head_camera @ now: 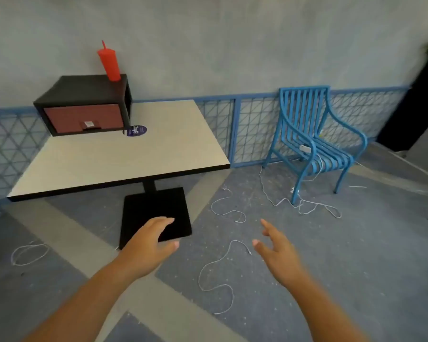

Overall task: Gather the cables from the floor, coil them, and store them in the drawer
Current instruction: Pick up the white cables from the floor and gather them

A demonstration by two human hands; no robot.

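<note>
Floor (331, 267), grey-blue patches, takes most of the view. White surface (124, 154) upper left on a black pedestal base (156, 211); on it a black cabinet holding the reddish drawer (84, 118), front closed, red tumbler (110, 64) on top. Blue chair (314, 141) right, against the fence.

Cables all on the floor, none gathered yet. Nearest cable (214, 262): thin white, snaking between the two hands and running toward the camera, long axis roughly near-to-far. One end lies just beside the right thumb. Second cable (226, 206) farther out, ahead of both hands. Tangled cable (304, 206) around the chair's front leg, a strand running up to the seat. Looped cable (29, 253) far left, well apart.

Left hand (150, 245) and right hand (274, 251) both extended forward, palms facing inward, fingers spread wide, holding nothing, above the floor. Right hand is nearer the nearest cable's end, likely first pick.
</note>
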